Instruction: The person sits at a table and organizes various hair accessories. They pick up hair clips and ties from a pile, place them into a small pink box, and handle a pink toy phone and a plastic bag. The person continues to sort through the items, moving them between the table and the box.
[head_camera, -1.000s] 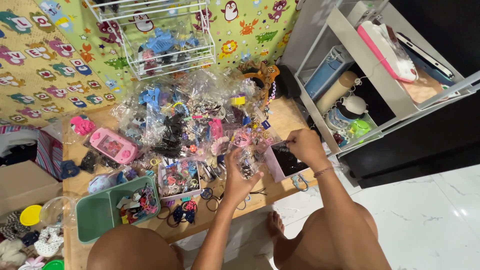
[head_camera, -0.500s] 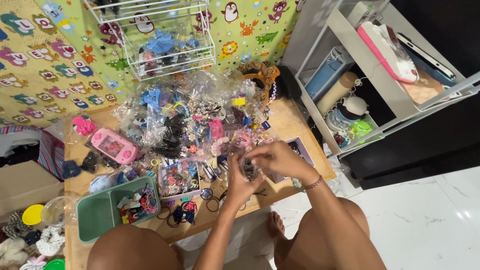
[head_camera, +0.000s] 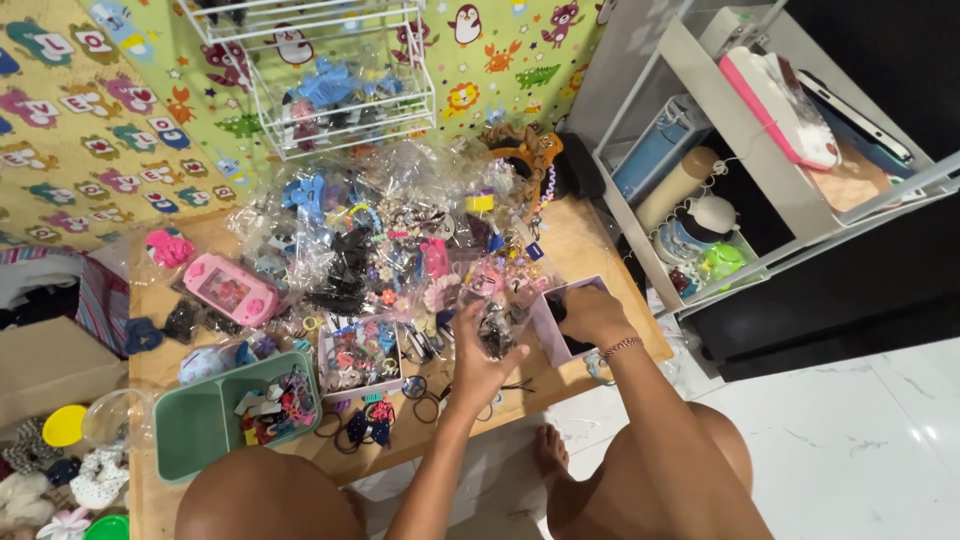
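— The fingers (head_camera: 497, 352) of the left hand (head_camera: 478, 358) are curled round a small clear plastic packet (head_camera: 494, 326) with dark hair clips inside. I see it held just above the wooden tabletop (head_camera: 590, 240), a little right of centre in the frame.

— And the right hand (head_camera: 592, 314)?

— It sits just right of the left, reaching down over the open pale lilac cardboard box (head_camera: 548, 338). Its fingers are bent into the box. I cannot tell whether they pinch anything or only rest there. A thin bead bracelet (head_camera: 621, 346) circles that wrist.

— Which step would you call this?

— My reading is sorting: one packet in hand, right beside the box, the two hands nearly touching.

— What surrounds them?

— A heap of clear packets of hair accessories (head_camera: 400, 220) fills the middle. A pink handheld game toy (head_camera: 225, 290) lies at centre left. A green two-compartment plastic tray (head_camera: 200, 440) is at lower left, and a white wire basket (head_camera: 340, 95) stands at the top.

— What would a move from here call for?

— I judge it needs a firm hold on the slippery packet. The box also has to stay steady near the tabletop's front edge, since loose hair ties lie close under the left wrist.
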